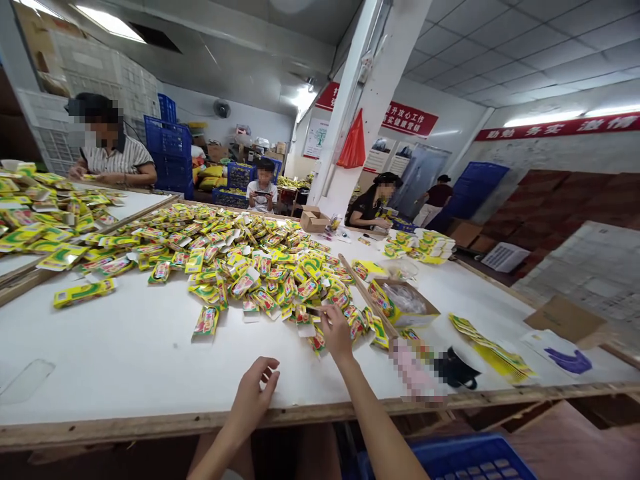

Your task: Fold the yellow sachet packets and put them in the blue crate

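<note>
My left hand hovers just over the white tabletop near its front edge. Its fingers are loosely curled, with thumb and fingertips apart and nothing between them. My right hand reaches to the near edge of a big heap of small cartons, yellow and green with red printing. Its thumb and forefinger close on the side of one small carton; a dark strip at the fingertips is too small to make out. Another carton lies apart from the heap, left of my right hand.
A wooden strip divides the table on the right. Beyond it are an open carton with clear plastic, a black cup and flat yellow sheets. A blue crate is below the front edge. Several people are farther back.
</note>
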A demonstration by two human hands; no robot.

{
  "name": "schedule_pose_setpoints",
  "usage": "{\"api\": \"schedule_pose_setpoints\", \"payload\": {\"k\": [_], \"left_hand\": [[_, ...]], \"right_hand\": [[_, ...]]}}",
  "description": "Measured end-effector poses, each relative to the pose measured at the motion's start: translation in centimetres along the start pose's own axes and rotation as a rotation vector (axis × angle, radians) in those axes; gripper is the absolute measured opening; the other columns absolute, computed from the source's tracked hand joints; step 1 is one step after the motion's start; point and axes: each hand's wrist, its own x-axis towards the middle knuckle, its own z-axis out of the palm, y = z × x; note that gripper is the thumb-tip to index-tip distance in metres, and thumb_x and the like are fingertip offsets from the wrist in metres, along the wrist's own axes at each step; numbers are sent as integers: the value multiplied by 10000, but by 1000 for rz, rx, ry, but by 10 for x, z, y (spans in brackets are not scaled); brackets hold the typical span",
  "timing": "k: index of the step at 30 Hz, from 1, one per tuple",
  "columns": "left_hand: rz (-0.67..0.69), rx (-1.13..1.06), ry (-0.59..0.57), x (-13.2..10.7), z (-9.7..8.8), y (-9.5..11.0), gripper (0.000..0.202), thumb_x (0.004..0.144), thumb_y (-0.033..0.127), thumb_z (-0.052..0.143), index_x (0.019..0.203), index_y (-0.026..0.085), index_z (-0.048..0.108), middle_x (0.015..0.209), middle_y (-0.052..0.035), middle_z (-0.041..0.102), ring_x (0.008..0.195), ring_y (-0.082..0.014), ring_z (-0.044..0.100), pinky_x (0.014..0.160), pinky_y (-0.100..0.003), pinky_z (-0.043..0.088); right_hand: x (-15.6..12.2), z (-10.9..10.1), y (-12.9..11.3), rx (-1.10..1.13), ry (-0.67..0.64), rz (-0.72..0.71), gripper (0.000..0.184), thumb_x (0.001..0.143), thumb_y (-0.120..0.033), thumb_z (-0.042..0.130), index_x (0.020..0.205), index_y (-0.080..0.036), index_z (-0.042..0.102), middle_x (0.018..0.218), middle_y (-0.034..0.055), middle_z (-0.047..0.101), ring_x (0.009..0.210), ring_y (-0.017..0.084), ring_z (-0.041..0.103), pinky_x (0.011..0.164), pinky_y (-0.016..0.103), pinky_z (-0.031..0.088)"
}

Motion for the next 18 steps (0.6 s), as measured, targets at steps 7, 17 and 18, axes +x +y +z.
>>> {"api": "schedule_pose_setpoints", "payload": {"k": [7, 17, 18], "left_hand": [[166, -33, 138, 2, 0, -11, 503, 858, 316, 549, 1320, 232, 370, 1309, -128, 486, 1176, -259, 516, 961, -453, 449], [216, -91, 114, -1, -2, -9, 430, 883, 294, 511, 1292, 235, 392, 1325, -120, 487, 1259, -255, 469, 1053, -483, 375], [197, -140, 64, -1, -2, -8, 409, 892, 294, 496, 1282, 235, 386, 1275, -117, 530, 1208, -243, 519, 1020, -466, 413]], "right_hand": [[-42, -11, -59, 229, -127, 92, 205, 874, -287, 473, 821, -178, 637, 665, 1, 589, 590, 148, 517, 555, 241, 394], [-64, 7, -73, 322, -263, 97, 176, 839, -257, 531, 709, -183, 623, 665, 0, 585, 607, 142, 521, 555, 241, 398], [-65, 9, -73, 353, -256, 109, 171, 843, -272, 539, 722, -183, 620, 665, -1, 586, 608, 142, 525, 558, 241, 409]]}}
